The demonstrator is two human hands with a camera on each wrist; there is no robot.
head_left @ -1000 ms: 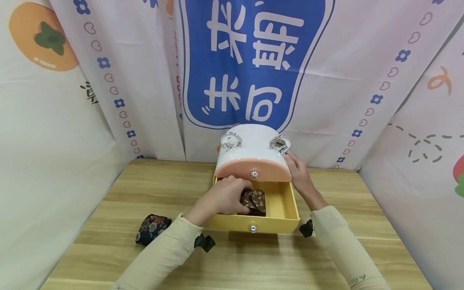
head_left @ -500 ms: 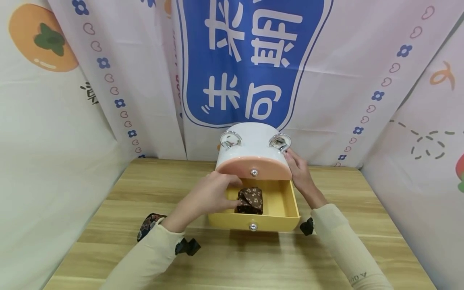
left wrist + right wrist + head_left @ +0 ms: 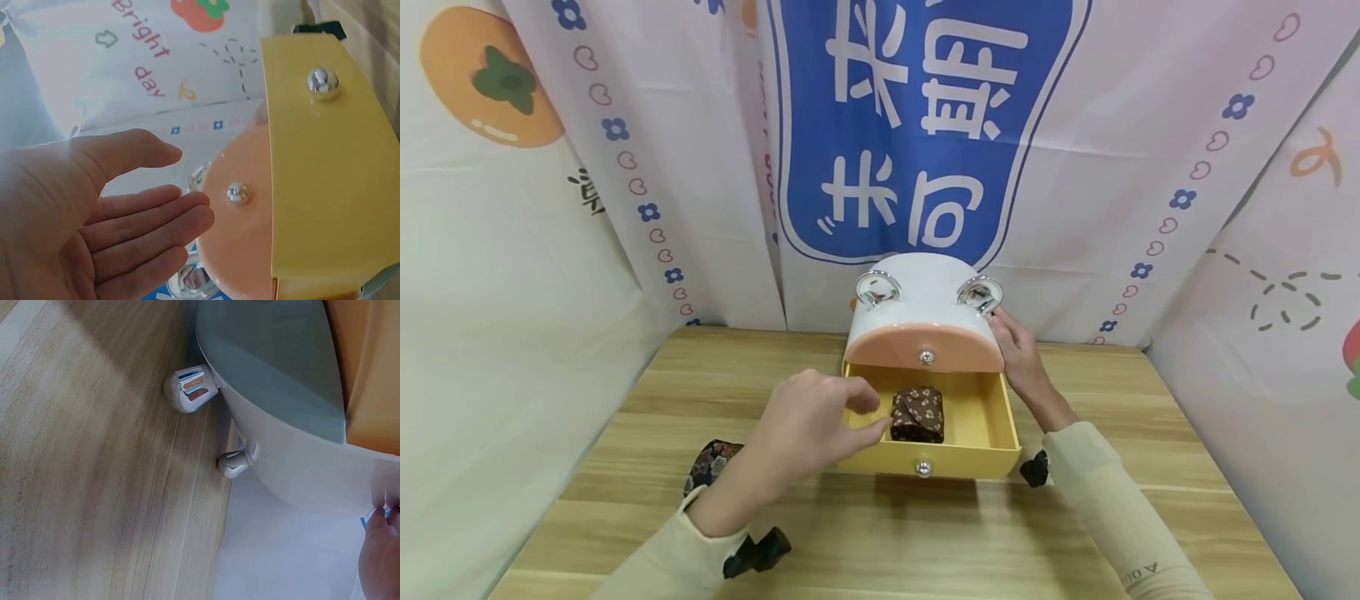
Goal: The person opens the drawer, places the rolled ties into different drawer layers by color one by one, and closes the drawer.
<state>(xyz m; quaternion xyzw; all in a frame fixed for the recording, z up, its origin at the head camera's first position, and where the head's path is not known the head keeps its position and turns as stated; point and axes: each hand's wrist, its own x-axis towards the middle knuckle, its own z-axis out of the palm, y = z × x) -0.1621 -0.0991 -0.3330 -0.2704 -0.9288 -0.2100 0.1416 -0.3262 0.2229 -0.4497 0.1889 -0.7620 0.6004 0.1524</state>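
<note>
A folded brown flowered cloth (image 3: 917, 414) lies in the pulled-out yellow drawer (image 3: 872, 461) of a small white drawer chest (image 3: 921, 292). Just left of the cloth, my left hand (image 3: 805, 429) hovers over the drawer's left edge, thumb and fingers apart and holding nothing. The left wrist view shows its palm and loosely bent fingers (image 3: 150, 234) before the chest. My right hand (image 3: 1022, 362) rests against the chest's right side. In the right wrist view, its fingertips (image 3: 377, 520) touch the white wall (image 3: 300, 459); the rest is out of frame.
Above the yellow drawer is a closed peach drawer (image 3: 887, 346) with a silver knob. A dark flowered cloth roll (image 3: 711, 462) lies on the wooden table (image 3: 925, 550) at left, partly behind my left forearm. Printed curtains (image 3: 715, 167) hang behind and at both sides.
My left hand has let go of the brown cloth and drawn back left and toward me. The cloth stays in the drawer. My right hand keeps its place on the chest.
</note>
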